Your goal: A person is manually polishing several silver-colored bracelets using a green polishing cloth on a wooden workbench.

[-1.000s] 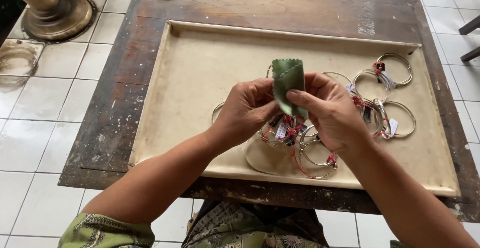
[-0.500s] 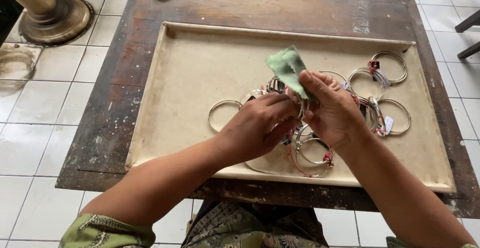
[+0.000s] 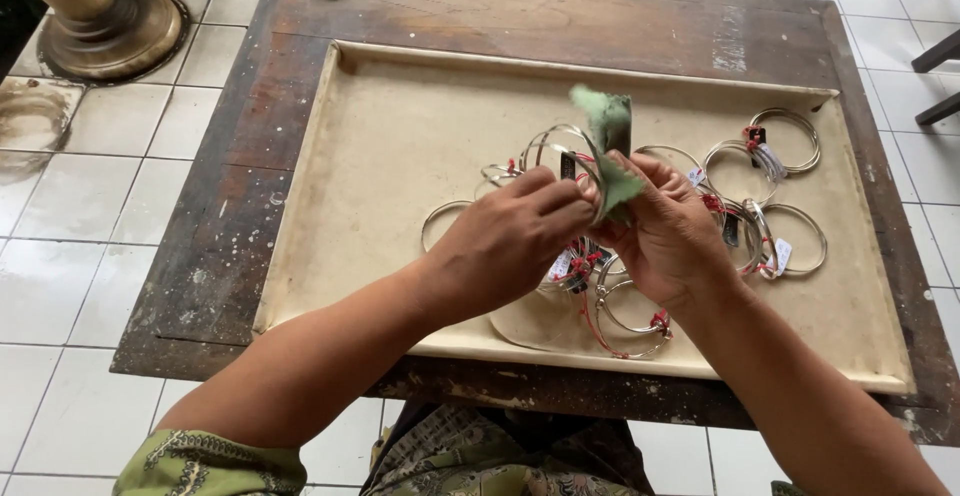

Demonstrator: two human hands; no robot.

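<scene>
Over the tray (image 3: 400,136), both hands (image 3: 600,236) pinch a bangle (image 3: 560,151) and green cloth (image 3: 610,151).

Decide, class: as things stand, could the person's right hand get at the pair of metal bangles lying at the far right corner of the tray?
Probably yes. The right hand is busy holding a green cloth, but the bangles lie uncovered on the tray, on that hand's own side, with nothing standing between.

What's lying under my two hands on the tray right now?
Under the left hand and right hand, silver bangles with red ties and small tags lie on the beige tray. The hands hide the rest of that pile, so its count stays unclear.
</scene>
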